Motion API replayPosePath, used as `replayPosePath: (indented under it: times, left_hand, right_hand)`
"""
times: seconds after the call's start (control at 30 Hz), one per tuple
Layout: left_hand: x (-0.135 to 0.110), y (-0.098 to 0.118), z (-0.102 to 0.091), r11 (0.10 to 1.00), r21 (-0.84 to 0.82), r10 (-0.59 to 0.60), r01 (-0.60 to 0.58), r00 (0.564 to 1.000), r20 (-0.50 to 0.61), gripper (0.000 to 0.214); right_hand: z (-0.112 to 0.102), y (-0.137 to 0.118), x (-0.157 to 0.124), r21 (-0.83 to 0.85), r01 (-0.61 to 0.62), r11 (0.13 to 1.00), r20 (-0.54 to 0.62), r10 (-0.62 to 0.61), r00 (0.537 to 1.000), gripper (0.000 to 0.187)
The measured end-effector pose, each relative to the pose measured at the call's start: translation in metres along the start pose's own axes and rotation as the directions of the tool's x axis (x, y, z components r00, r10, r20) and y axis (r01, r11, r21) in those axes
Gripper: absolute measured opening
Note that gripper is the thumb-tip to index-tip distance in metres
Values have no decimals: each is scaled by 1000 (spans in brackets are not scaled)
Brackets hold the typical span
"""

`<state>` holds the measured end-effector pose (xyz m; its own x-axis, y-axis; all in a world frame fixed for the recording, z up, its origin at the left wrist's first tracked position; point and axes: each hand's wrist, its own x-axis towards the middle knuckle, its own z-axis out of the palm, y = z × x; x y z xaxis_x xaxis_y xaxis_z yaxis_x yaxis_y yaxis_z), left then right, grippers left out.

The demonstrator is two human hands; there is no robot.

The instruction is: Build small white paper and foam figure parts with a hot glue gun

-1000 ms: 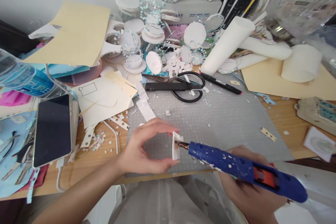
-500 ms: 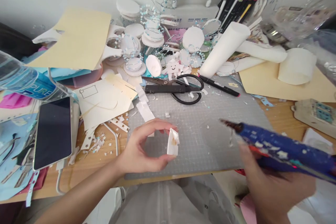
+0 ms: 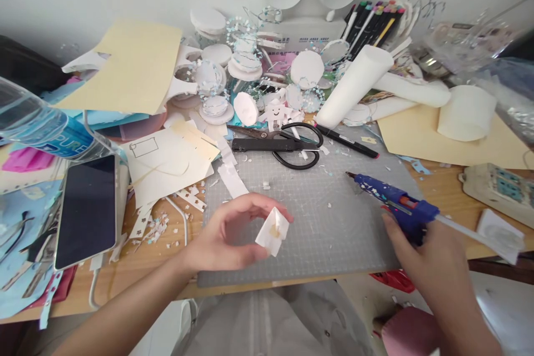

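Observation:
Between the thumb and fingers of my left hand (image 3: 233, 233) is a small folded white paper piece (image 3: 271, 233), with a yellowish patch on its face. It is held just above the grey cutting mat (image 3: 317, 233). My right hand (image 3: 429, 267) is closed round the handle of a blue glue gun (image 3: 390, 200), spotted with white bits. The gun's dark nozzle points left over the mat, and a pale glue stick (image 3: 475, 236) sticks out of its back. The glue gun and the paper piece are well apart.
Black-handled scissors (image 3: 298, 144), a black box cutter (image 3: 267, 145) and a black marker (image 3: 348, 142) lie across the mat's back. A phone (image 3: 85, 211) and water bottle (image 3: 54, 128) stand left. White paper rolls (image 3: 354, 86) and a power strip (image 3: 498, 189) are right.
My right hand has lowered the glue gun and turned it, with the back end now toward the right. My left hand has tilted the paper piece so that more of its face shows.

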<state>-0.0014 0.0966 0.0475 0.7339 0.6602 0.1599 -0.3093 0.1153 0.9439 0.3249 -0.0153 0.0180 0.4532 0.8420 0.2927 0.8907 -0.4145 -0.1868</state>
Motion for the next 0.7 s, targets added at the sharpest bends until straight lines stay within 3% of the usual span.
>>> replayPosePath:
  times: [0.1, 0.17, 0.2, 0.27, 0.33, 0.4, 0.47, 0.53, 0.6, 0.7]
  left_hand:
    - [1, 2, 0, 988, -146, -51, 52, 999, 11, 45]
    - [0, 2, -1, 967, -234, -97, 101, 995, 30, 43]
    - [-1, 3, -1, 954, -269, -123, 131, 991, 48, 42]
    - [-3, 3, -2, 932, -312, -164, 184, 982, 90, 43]
    - [-4, 3, -3, 920, -326, -186, 218, 975, 124, 44]
    - [-4, 4, -2, 914, -332, -197, 236, 969, 146, 45]
    - [-3, 5, -2, 908, -337, -206, 251, 965, 163, 46]
    - [-1, 6, -2, 908, -337, -200, 249, 964, 174, 47]
    - [-1, 5, -3, 916, -332, -179, 224, 971, 161, 45]
    - [-1, 4, -5, 931, -303, -167, 203, 976, 141, 45]
  right_hand:
    - [-21, 7, -9, -174, -48, 984, 47, 57, 997, 54]
    - [-39, 10, -18, -120, -70, 990, 169, 89, 981, 49]
    - [-47, 10, -22, -10, -71, 997, 281, 71, 957, 43]
    - [-61, -1, -28, 244, -69, 967, 539, -76, 839, 26]
    - [-67, -23, -26, 525, -8, 851, 637, -387, 666, 17]
    - [-66, -55, -16, 654, 7, 757, 556, -487, 674, 8]
    - [-59, -87, 1, 776, -21, 630, 495, -589, 639, 8]
    - [-49, -116, 20, 895, -112, 432, 413, -706, 576, 24]
    - [-37, -138, 36, 925, -250, 286, 376, -790, 484, 35]
    - [-17, -154, 49, 910, -378, 171, 328, -855, 403, 39]
